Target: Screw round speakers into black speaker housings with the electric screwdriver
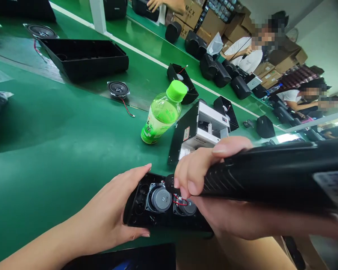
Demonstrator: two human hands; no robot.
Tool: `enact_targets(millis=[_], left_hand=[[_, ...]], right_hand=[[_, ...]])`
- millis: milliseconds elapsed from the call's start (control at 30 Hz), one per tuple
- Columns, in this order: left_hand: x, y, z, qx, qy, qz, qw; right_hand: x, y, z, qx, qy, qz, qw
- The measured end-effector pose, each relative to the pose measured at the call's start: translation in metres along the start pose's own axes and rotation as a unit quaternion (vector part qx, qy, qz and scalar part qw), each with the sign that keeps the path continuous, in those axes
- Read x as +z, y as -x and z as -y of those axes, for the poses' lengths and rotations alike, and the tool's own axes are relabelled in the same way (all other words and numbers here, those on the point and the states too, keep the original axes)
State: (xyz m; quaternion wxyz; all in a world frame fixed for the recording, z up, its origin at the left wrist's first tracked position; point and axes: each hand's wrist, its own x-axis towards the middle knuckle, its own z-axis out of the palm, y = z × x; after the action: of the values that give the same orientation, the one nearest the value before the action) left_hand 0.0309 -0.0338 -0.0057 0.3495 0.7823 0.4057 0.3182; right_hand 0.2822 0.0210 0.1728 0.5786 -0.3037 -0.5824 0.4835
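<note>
My right hand [202, 176] is wrapped round a black electric screwdriver [264, 172] that reaches in from the right. Its tip end points down at the near speaker driver [161, 198], by that driver's upper right corner; the bit itself is hard to make out. Two round drivers sit in a black speaker housing [138, 217], with a red wire [181, 202] beside the second driver [188, 208], partly covered by my right hand. Gripping the housing's left end is my left hand [116, 208], thumb on the near edge and fingers on the far edge.
Beyond the housing stand a green-capped drink bottle [162, 114] and a white-and-black machine [202, 127]. A loose speaker driver [118, 89] and an open black housing [87, 58] lie farther off. A dark flat object [129, 258] is at the near edge. Co-workers sit across the bench.
</note>
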Motion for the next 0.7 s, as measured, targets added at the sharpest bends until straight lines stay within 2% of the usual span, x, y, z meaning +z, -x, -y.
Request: enact_targets(millis=[100,233,567,700], left_hand=[[0.003,0.0,0.003,0.015,0.014,0.001,1.0],[0.004,-0.002,0.005,0.026,0.022,-0.002,0.999],[-0.003,-0.006,-0.003,0.023,0.025,0.016,0.999],[0.003,-0.004,-0.001,0.013,0.022,-0.004,1.0]], right_hand=[[0.006,0.0,-0.013,0.006,-0.031,-0.027,0.999],[0.007,0.004,-0.022,0.012,-0.046,-0.011,0.999],[0.009,0.008,-0.031,-0.01,-0.017,-0.025,0.999],[0.012,0.006,-0.039,-0.023,-0.025,-0.012,0.999]])
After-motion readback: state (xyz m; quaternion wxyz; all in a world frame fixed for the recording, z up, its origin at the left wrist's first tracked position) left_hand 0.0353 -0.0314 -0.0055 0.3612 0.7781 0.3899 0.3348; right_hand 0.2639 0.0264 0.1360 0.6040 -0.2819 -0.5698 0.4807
